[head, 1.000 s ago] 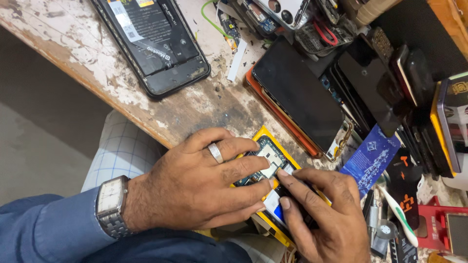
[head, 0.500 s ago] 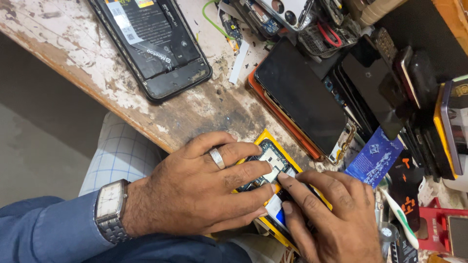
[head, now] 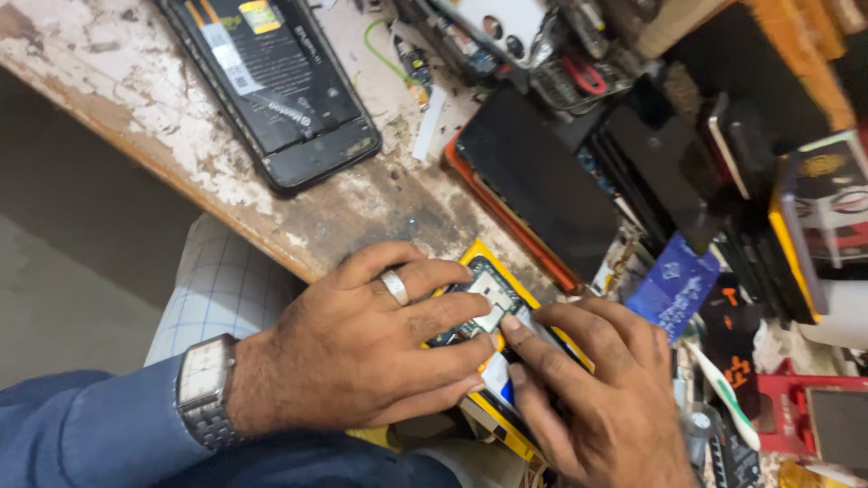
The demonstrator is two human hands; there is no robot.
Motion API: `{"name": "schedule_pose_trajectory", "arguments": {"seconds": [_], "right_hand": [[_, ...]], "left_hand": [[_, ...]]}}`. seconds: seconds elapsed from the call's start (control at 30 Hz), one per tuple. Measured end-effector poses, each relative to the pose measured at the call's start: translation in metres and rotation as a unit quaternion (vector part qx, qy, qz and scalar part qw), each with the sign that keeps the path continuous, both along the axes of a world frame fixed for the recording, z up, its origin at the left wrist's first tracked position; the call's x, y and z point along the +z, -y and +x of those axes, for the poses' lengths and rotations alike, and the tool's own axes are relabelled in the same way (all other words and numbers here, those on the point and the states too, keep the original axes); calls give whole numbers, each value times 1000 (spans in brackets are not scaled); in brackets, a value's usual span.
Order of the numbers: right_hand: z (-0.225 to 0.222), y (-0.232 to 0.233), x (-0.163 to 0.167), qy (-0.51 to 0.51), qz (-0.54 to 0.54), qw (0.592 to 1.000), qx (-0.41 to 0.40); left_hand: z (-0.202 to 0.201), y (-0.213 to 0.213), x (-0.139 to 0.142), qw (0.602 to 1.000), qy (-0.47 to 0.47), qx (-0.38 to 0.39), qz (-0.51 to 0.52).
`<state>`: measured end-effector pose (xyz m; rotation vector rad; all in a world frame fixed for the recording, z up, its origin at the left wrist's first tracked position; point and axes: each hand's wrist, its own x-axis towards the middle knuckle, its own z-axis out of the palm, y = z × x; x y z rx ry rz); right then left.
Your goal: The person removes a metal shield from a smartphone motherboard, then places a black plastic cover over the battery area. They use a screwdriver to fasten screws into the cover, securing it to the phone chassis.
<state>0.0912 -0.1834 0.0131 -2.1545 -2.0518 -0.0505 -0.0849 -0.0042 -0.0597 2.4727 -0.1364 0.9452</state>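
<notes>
- You are working inside the opened phone in its yellow frame (head: 506, 312), which lies at the near edge of the worn wooden bench (head: 362, 212), right of centre and partly over your lap.
- Your left hand (head: 362, 348) lies flat across the phone's left half, palm down, fingers together and stretched rightward, pinning the body in place. It presses rather than grips; a ring sits on one finger and a square wristwatch (head: 203, 384) on the wrist.
- Your right hand (head: 597, 398) comes in from the near right, fingers bunched and curled down. Its fingertips (head: 514, 323) meet those of the left hand over the small metal shield (head: 493, 294) on the board. Whether they pinch a small part or only press on it, I cannot tell; the contact is hidden under the fingers.
- The step in hand looks like seating or prying a small part on the board, both hands close-coupled.
- The next move likely calls for fine fingertip pressure while the left hand holds the frame against sliding off the edge.
- Farther off, to the left, another open phone with a black battery (head: 271, 86) lies untouched; a dark phone in an orange case (head: 533, 185) sits just beyond your hands, and a blue card (head: 674, 285) lies to the right amid clutter.
</notes>
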Motion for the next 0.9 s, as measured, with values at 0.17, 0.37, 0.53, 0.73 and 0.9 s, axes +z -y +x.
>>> {"name": "schedule_pose_trajectory", "arguments": {"seconds": [0.17, 0.37, 0.53, 0.73, 0.9], "right_hand": [[-4, -5, -1, -123, 30, 991, -52], [-8, -4, -1, -36, 23, 999, -32], [-2, -5, -4, -66, 19, 997, -23], [1, -6, -1, 15, -4, 1000, 14], [0, -7, -3, 39, 1, 999, 32]], "left_hand": [[-1, 0, 0, 1000, 5, 2, -7], [-1, 1, -4, 1000, 16, 9, 6], [-2, 1, -5, 1000, 16, 2, -1], [-2, 2, -7, 999, 29, 5, -22], [-2, 3, -7, 999, 25, 5, -30]]}}
